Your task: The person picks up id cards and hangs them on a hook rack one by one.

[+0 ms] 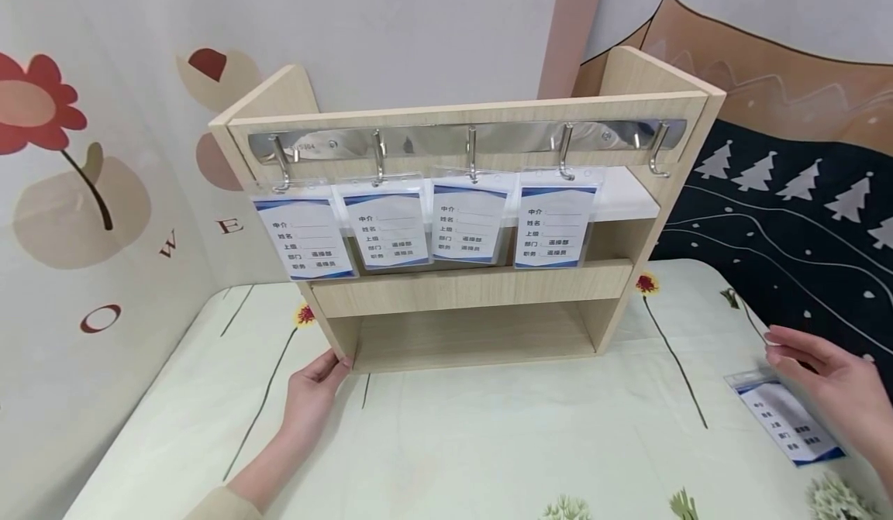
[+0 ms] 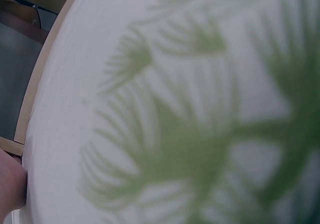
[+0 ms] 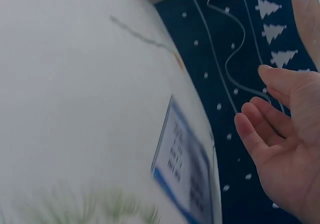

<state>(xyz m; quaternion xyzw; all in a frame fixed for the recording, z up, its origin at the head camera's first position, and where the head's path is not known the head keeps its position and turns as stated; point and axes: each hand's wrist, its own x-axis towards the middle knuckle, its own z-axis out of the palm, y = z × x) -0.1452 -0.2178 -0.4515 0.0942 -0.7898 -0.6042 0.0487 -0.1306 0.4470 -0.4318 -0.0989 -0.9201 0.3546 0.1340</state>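
A light wooden rack (image 1: 467, 287) stands on the cloth-covered table, with a metal strip of hooks (image 1: 425, 142) along its upper front. Several clear-sleeved name badges (image 1: 387, 229) hang from the hooks; nothing hangs on the rightmost hook (image 1: 657, 149). My left hand (image 1: 314, 392) grips the rack's lower left corner, thumb and fingers at the side panel. One more name badge (image 1: 788, 419) lies on the cloth at the right. Over it hovers my right hand (image 1: 833, 384), its fingers (image 3: 250, 134) loosely bent around nothing, and in the right wrist view the badge (image 3: 182, 159) is apart from it.
The pale tablecloth (image 1: 488, 435) has printed flowers and stems. Behind the rack hangs a light curtain (image 1: 418, 32) with flower prints, and to the right a dark cloth (image 1: 767, 233) with white trees borders the table. The rack has shelves, a white upper one (image 1: 628, 194) among them.
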